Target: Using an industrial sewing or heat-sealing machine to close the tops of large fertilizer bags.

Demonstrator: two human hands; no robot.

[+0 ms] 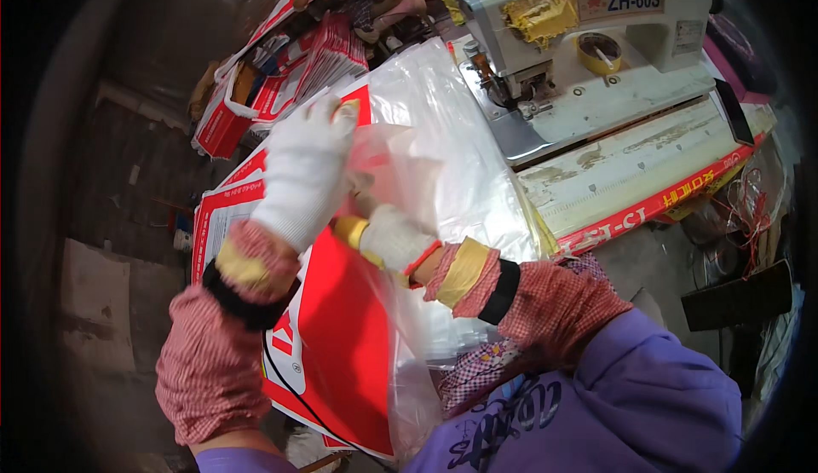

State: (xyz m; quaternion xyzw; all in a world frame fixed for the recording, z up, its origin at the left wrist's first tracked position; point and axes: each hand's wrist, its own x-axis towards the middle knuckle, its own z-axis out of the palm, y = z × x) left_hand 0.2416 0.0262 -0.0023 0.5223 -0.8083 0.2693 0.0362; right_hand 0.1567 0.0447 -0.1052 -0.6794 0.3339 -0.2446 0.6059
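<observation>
Cloth (656, 396), knit-gloved hands (304, 175) (396, 239), glossy film (460, 149)

Looks like a workshop for sewing. Has a sewing machine (660, 30), with a yellow patch on its arm, on a worn table (569, 203), and a tape roll (603, 66) laid on its base. Keeps red-and-white packaging (331, 60) in a thick stack, near clear plastic sheets (464, 145). Shows also loose wires (752, 190) at the right, plus gloves (302, 175) and checked sleeve covers (211, 362) in use.
</observation>
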